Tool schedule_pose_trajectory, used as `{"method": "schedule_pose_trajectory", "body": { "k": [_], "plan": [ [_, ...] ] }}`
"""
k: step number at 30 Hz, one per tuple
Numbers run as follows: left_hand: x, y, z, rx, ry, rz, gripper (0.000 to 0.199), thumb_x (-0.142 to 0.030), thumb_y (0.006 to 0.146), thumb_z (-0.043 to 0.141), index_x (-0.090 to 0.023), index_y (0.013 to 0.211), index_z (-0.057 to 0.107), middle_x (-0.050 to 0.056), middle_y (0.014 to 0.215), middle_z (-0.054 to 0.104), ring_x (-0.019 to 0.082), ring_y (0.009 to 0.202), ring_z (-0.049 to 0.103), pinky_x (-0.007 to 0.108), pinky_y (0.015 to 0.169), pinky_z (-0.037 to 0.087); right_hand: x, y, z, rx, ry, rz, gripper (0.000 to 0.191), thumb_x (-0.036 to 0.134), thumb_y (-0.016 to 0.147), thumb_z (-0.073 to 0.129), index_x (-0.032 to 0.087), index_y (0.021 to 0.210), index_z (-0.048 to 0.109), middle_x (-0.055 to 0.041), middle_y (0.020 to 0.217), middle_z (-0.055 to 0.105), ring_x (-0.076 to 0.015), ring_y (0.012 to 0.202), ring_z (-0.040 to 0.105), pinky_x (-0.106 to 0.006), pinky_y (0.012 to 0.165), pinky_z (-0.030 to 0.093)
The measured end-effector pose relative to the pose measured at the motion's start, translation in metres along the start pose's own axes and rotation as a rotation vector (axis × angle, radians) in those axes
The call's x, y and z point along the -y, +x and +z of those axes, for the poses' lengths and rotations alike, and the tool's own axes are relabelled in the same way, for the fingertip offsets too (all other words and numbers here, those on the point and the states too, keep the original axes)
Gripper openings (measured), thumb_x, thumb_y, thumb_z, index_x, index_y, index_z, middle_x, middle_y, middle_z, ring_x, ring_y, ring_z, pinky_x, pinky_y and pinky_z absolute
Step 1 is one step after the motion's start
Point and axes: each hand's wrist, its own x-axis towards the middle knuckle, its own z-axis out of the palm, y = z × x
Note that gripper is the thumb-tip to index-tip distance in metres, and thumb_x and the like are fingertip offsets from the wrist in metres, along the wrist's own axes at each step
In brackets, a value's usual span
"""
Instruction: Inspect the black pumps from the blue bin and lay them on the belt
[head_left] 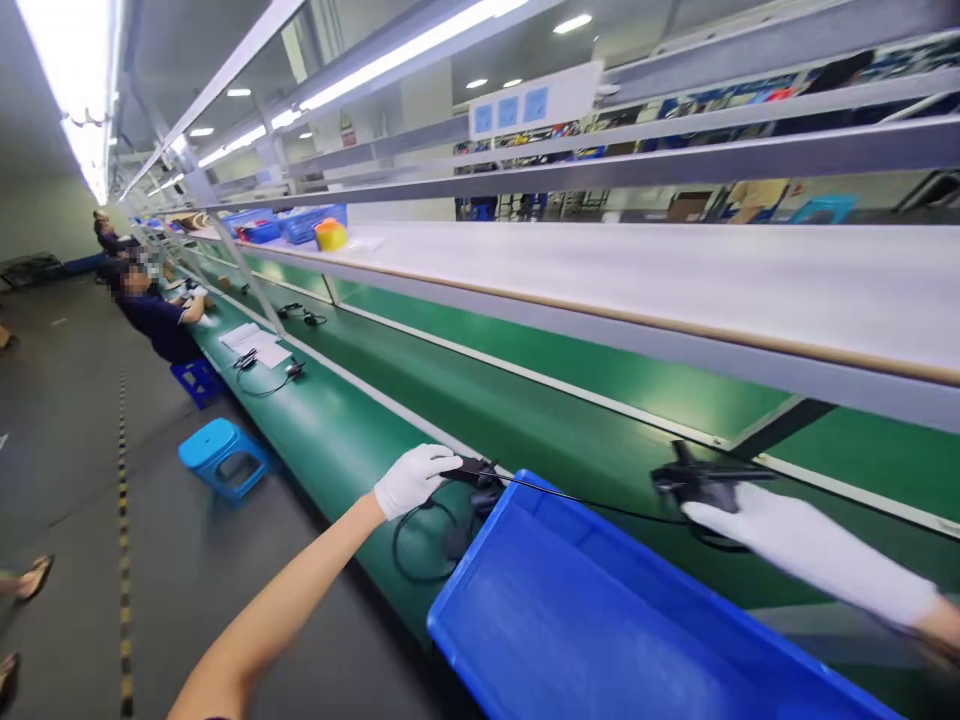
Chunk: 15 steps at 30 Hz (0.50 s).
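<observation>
My left hand [414,482], in a white glove, is closed on a black power adapter [471,470] at the left rim of a blue crate [555,600]. Below it, black cable loops [424,578] lie on the green bench beside the crate. My right hand [757,520], also gloved, grips a black plug-like device with its cord [697,485] over the far side of the crate. Motion blurs that device, so its exact kind is unclear. A thin black cable [592,502] stretches between the two hands across the crate.
A green workbench [337,410] runs away to the left, with papers [255,345] and corded black devices [294,370] on it. A white shelf [637,270] stands above. A blue stool [221,450] is on the floor; a seated person [161,315] works farther along.
</observation>
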Motion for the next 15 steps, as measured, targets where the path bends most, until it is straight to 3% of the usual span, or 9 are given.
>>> {"method": "schedule_pose_trajectory", "body": {
  "k": [4,6,8,11,13,15],
  "plan": [
    [0.036,0.152,0.032,0.095,0.266,0.164,0.045,-0.007,0.095,0.042,-0.021,0.129,0.067,0.016,0.141,0.059,0.030,0.115,0.061,0.054,0.105,0.046,-0.031,0.074,0.040,0.179,-0.109,0.153,0.061,0.060,0.091,0.054,0.014,0.129,0.066,-0.0182,0.121,0.074,-0.0381,0.110,0.072,-0.043,0.091,0.055],
    [0.050,0.215,0.063,0.131,0.366,0.205,0.042,-0.007,0.097,0.042,-0.019,0.130,0.065,0.018,0.140,0.059,0.029,0.111,0.063,0.053,0.102,0.048,-0.047,0.107,0.065,0.198,-0.167,0.265,0.061,0.059,0.092,0.052,0.010,0.125,0.066,-0.0216,0.111,0.076,-0.0389,0.105,0.074,-0.043,0.087,0.055],
    [0.062,0.261,0.099,0.162,0.444,0.222,0.040,-0.008,0.099,0.045,-0.018,0.133,0.062,0.016,0.139,0.059,0.027,0.111,0.063,0.050,0.101,0.050,-0.065,0.132,0.091,0.190,-0.192,0.351,0.052,0.056,0.094,0.053,0.011,0.115,0.068,-0.0210,0.099,0.078,-0.0374,0.098,0.076,-0.041,0.083,0.056],
    [0.079,0.294,0.153,0.232,0.515,0.197,0.031,-0.015,0.099,0.056,-0.017,0.130,0.061,0.010,0.129,0.064,0.024,0.110,0.064,0.047,0.098,0.054,-0.091,0.152,0.127,0.183,-0.214,0.448,0.038,0.048,0.096,0.054,0.016,0.108,0.070,-0.0172,0.091,0.078,-0.0331,0.092,0.077,-0.042,0.083,0.057],
    [0.089,0.293,0.179,0.300,0.528,0.157,0.022,-0.021,0.098,0.063,-0.016,0.119,0.065,0.007,0.118,0.068,0.022,0.104,0.066,0.045,0.094,0.056,-0.104,0.157,0.144,0.192,-0.213,0.487,0.035,0.047,0.095,0.059,0.015,0.106,0.071,-0.0134,0.089,0.078,-0.0286,0.087,0.077,-0.043,0.084,0.057],
    [0.097,0.277,0.189,0.342,0.520,0.100,0.017,-0.025,0.097,0.065,-0.015,0.110,0.068,0.006,0.112,0.070,0.021,0.100,0.067,0.044,0.092,0.057,-0.109,0.156,0.155,0.209,-0.202,0.502,0.037,0.048,0.093,0.063,0.013,0.103,0.071,-0.0129,0.090,0.077,-0.0268,0.086,0.076,-0.042,0.086,0.057]
  ]
}}
